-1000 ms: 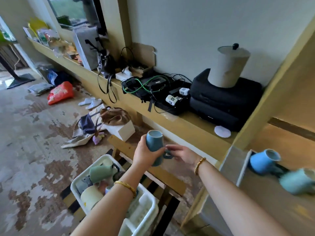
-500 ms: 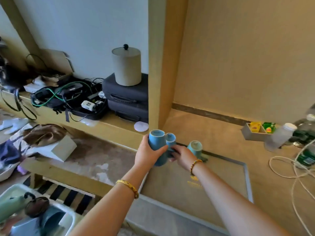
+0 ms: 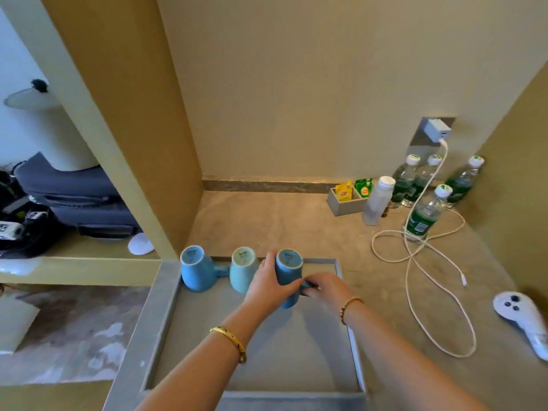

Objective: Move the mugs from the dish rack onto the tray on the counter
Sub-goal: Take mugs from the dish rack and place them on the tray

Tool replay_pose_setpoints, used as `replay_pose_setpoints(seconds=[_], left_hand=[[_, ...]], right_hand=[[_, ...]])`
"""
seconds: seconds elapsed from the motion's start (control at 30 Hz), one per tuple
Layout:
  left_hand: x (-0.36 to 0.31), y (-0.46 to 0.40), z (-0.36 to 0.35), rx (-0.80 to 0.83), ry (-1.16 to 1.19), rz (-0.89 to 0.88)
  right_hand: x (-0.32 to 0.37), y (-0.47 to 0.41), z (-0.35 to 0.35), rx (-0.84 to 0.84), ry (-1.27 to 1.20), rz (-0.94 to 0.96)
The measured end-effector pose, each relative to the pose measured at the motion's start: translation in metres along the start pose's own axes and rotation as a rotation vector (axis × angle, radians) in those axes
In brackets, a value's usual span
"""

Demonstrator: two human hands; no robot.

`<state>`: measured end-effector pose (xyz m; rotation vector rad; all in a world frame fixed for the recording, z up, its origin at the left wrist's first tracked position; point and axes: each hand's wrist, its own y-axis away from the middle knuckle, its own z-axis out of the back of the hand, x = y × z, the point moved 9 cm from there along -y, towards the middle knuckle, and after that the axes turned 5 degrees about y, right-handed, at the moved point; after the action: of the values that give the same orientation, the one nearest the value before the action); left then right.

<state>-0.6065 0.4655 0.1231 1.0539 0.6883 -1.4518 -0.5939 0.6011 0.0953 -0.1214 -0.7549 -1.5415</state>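
Head view looks down on a grey tray (image 3: 154, 330) on the counter (image 3: 267, 221), its near edge cut off by the frame and partly covered by both forearms. The dish rack is out of view. The handle of the dark blue mug (image 3: 289, 272) is mostly hidden under the right hand (image 3: 327, 289), so how firmly it is pinched is hard to make out; the fingers curl in around it. The left hand (image 3: 271, 284) wraps the mug's body, thumb and fingers curved round its side. This mug stands upside down at the tray's far edge, whether fully set down cannot be told.

Just left of it, an upside-down pale blue mug (image 3: 241, 271) stands close beside the left hand, and further left a blue mug (image 3: 195, 269), also inverted, near the tray's far left corner.

To the right on the counter lie a looped white cable (image 3: 415, 262), a white controller (image 3: 522, 318), water bottles (image 3: 424, 215), a white bottle (image 3: 378, 200) and a small box of tea bags (image 3: 348, 197). A charger (image 3: 437, 130) sits in the wall socket.
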Motion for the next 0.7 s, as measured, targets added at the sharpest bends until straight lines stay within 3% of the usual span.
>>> replay_pose_setpoints(seconds=[0.17,0.37,0.7], left_hand=[[-0.01,-0.032,-0.026,0.202,-0.145,0.0],[-0.015,-0.056,-0.033,0.262,-0.413,-0.019],[0.003,-0.067,-0.03,0.222,-0.553,0.043]], right_hand=[[-0.03,-0.012,0.01,-0.046,0.067,-0.04],[-0.047,-0.033,0.019,-0.098,0.166,-0.064],[-0.043,-0.062,0.011,-0.091,0.405,-0.012]])
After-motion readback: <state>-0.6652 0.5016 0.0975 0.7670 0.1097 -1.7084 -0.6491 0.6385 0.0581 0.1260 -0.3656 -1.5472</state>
